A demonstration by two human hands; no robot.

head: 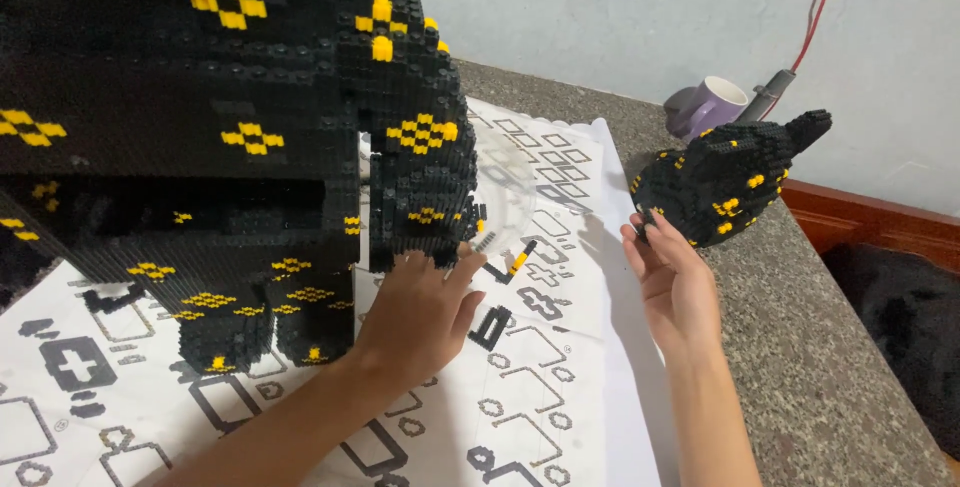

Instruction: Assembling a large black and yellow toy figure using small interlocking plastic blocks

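The left hand (425, 312) lies palm down, fingers spread and loosely curled, its fingertips touching the lower edge of the large black-and-yellow brick model (230, 147). It grips nothing; it only presses against the model's base. The right hand (670, 282) is open, palm turned inward, fingers extended upward. Its fingertips touch the lower left side of the small black-and-yellow brick piece (725, 182) without closing around it.

The large model stands on a white printed sheet (540, 377) spread over the speckled grey tabletop (800, 347). The small piece rests on the bare tabletop, just beyond the sheet's right edge, well apart from the large model. A few loose black and yellow bricks (505, 267) lie on the sheet between the two hands. A purple mug (710, 107) stands behind the small piece, near the wall.
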